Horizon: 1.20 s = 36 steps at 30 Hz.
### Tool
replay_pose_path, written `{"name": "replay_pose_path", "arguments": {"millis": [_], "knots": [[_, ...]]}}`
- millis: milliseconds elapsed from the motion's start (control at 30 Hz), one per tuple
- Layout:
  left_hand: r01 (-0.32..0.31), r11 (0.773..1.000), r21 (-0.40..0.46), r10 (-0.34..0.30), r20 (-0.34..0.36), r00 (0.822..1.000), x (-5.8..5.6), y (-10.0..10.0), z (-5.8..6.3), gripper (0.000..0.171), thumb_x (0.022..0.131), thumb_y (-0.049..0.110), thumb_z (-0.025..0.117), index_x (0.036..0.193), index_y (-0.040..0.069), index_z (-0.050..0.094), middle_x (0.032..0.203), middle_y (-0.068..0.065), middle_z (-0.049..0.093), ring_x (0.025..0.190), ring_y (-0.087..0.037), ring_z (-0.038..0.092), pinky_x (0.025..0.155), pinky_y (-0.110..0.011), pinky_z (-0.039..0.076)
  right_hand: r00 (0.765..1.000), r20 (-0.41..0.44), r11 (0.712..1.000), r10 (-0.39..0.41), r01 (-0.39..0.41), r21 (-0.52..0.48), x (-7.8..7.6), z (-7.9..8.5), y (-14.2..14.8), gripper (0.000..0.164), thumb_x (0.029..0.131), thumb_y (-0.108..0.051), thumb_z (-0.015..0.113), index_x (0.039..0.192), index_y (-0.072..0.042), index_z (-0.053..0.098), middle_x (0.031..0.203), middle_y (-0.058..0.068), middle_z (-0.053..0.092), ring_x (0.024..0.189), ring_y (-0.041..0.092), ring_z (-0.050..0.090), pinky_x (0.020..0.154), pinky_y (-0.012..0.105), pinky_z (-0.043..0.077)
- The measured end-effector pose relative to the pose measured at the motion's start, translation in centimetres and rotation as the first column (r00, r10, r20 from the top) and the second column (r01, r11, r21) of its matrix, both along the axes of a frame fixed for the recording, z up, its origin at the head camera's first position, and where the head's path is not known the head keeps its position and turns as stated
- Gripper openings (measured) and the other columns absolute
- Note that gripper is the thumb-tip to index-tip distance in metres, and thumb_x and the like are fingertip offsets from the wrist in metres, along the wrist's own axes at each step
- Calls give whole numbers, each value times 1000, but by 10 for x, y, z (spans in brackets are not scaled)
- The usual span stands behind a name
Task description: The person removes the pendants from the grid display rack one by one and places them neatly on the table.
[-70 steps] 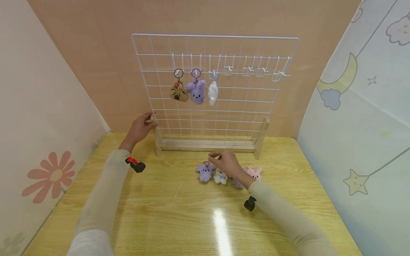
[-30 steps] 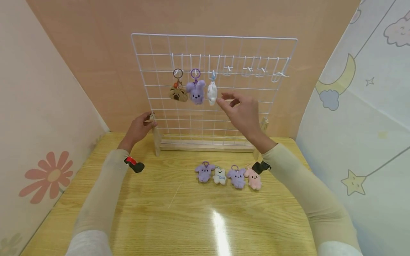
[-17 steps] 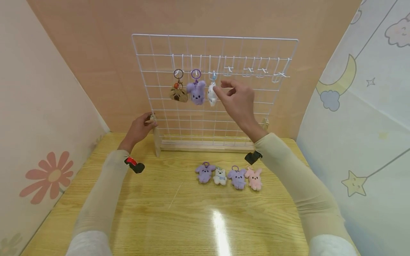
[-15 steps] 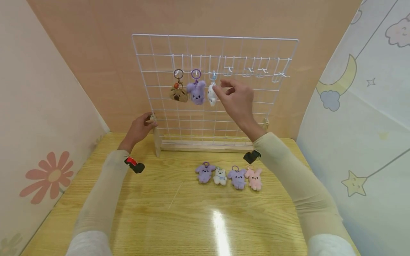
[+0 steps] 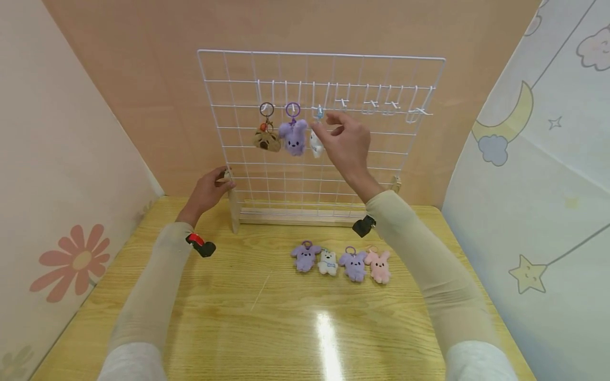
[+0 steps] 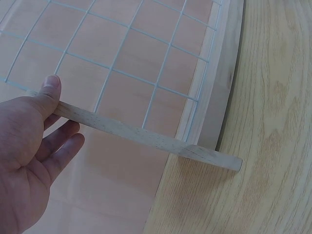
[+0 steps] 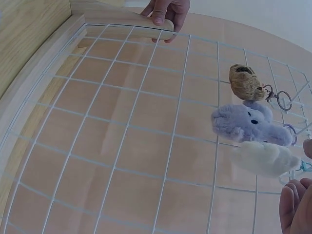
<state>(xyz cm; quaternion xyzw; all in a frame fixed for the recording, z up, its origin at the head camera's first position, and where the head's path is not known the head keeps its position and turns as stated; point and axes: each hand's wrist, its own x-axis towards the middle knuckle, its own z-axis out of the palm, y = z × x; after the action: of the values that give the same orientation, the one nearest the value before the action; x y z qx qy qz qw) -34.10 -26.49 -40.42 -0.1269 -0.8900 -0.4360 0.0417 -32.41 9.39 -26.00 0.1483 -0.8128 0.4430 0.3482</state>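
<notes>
My left hand pinches the top of the wooden left post of a white wire grid rack, thumb on one side and fingers on the other. My right hand is raised at a white plush keychain that hangs third from the left by a light blue clasp. Thumb and forefinger are spread near this clasp, and the thumb partly covers the plush in the head view. To its left hang a purple plush keychain and a brown plush keychain.
Bare hooks line the rack's right side. Before the rack, on the wooden table, lie a purple plush, a white plush, another purple plush and a pink plush. Walls stand on both sides.
My right hand has risen from the row of plushes on the table to the hanging white plush, then slid up and left to its clasp. My left hand has stayed on the post.
</notes>
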Motion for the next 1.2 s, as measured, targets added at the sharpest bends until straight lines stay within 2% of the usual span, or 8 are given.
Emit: {"name": "replay_pose_path", "arguments": {"millis": [300, 567, 967, 1200], "knots": [[2, 1000, 6, -2, -13, 1000, 0, 0, -1, 60, 107, 25, 57, 158, 3, 34, 153, -27, 45, 135, -46, 51, 107, -60, 46, 999, 6, 999, -34, 34, 23, -5, 1, -6, 40, 89, -39, 82, 113, -6, 78, 105, 8, 78, 79, 20, 73, 79, 31, 56], [-3, 1000, -5, 3, -11, 1000, -2, 0, -1, 62, 107, 25, 57, 159, 1, 32, 154, -27, 43, 135, -47, 51, 107, -60, 46, 1000, -22, 1000, -22, 22, 1, -7, 0, -9, 31, 92, -30, 80, 109, -4, 78, 98, 8, 78, 79, 21, 74, 76, 33, 57], [-5, 1000, -2, 5, -13, 1000, -1, 0, -2, 61, 107, 22, 57, 159, 2, 32, 153, -27, 44, 134, -46, 52, 106, -60, 47, 1000, -24, 1000, -13, 13, -19, -9, 1, -8, 26, 96, -28, 75, 106, -4, 78, 98, 7, 79, 76, 19, 72, 69, 19, 52], [-8, 1000, -6, 8, -9, 1000, -1, 0, -2, 63, 107, 29, 57, 159, 2, 33, 153, -26, 45, 135, -46, 51, 107, -60, 46, 1000, -10, 1000, 1, -1, -30, -10, 1, -10, 27, 96, -28, 75, 106, -3, 78, 98, 9, 79, 76, 18, 71, 68, 18, 50]]}}
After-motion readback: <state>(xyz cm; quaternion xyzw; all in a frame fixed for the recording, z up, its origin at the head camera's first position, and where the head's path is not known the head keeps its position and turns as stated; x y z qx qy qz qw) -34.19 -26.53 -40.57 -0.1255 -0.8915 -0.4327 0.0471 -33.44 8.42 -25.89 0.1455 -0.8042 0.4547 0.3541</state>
